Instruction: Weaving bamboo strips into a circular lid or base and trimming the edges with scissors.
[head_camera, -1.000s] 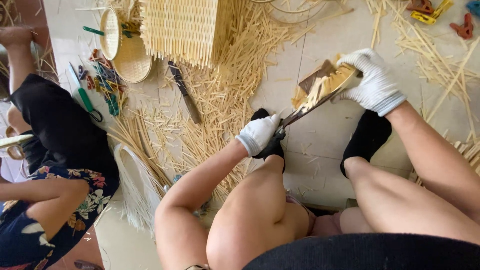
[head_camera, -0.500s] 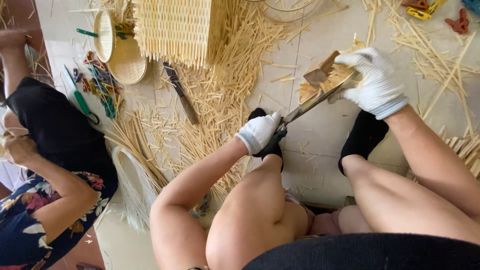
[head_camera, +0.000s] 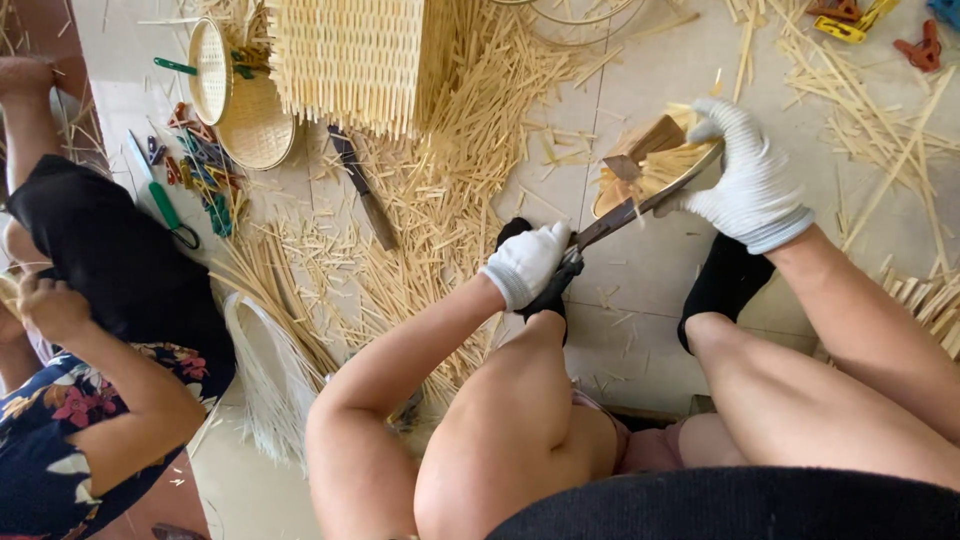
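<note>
Knife (head_camera: 640, 208), one long blade, lies slantwise across the tiled floor (head_camera: 650, 280) between my two hands, its long axis rising from lower left to upper right; the handle end is low at the left and the tip end is high at the right. To the far left sits another person (head_camera: 90, 330) in a dark top and flowered cloth, with a green-handled tool (head_camera: 160, 200) on the floor beside them. Next come two round woven trays (head_camera: 240, 100) and one tall woven basket (head_camera: 350, 60), then a second knife (head_camera: 365, 195) lying alone among the loose bamboo strips (head_camera: 440, 180). My left hand (head_camera: 527, 265), in a white glove, is clenched round the handle of the knife I am working with, just above my knee. Further right, the blade crosses a bundle of split bamboo (head_camera: 650, 165) resting on the floor. My right hand (head_camera: 745, 180), also in a white glove, is closed over the blade's far end, pressing it onto that bundle. Both feet wear black socks (head_camera: 725, 280).
</note>
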